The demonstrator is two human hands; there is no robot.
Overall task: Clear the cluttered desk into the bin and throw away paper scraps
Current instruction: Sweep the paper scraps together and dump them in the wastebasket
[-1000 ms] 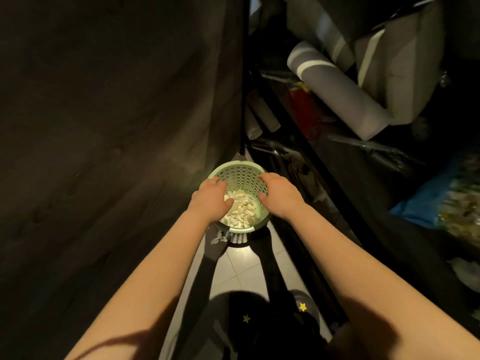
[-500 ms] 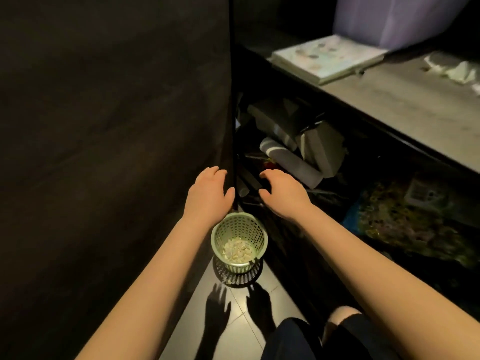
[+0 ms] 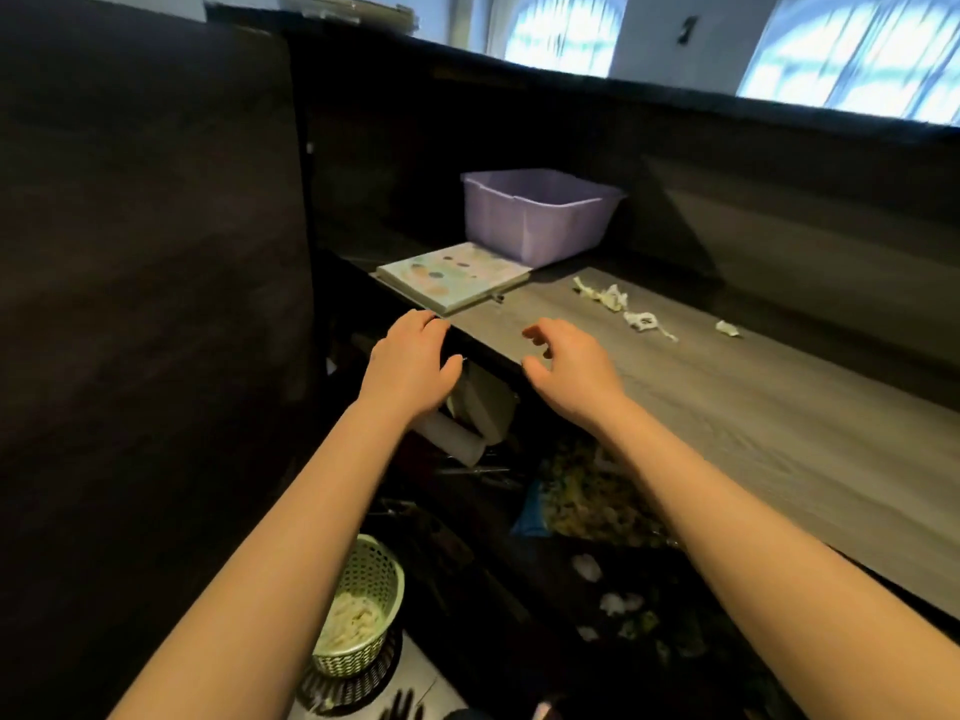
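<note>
Basket (image 3: 358,659) partly behind left arm (image 3: 291,537)

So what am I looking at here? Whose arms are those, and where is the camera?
There is no machine here. Those are a person's bare arms, filmed by a wide-angle camera worn on their head, looking forward and down. The left hand and right hand reach toward the front edge of the desk. Both are relaxed, with no grip on anything. On the desk sit a purple bin, a pastel book in front of it, and torn paper scraps to the right. Down on the floor, a green basket holds more scraps.
</note>
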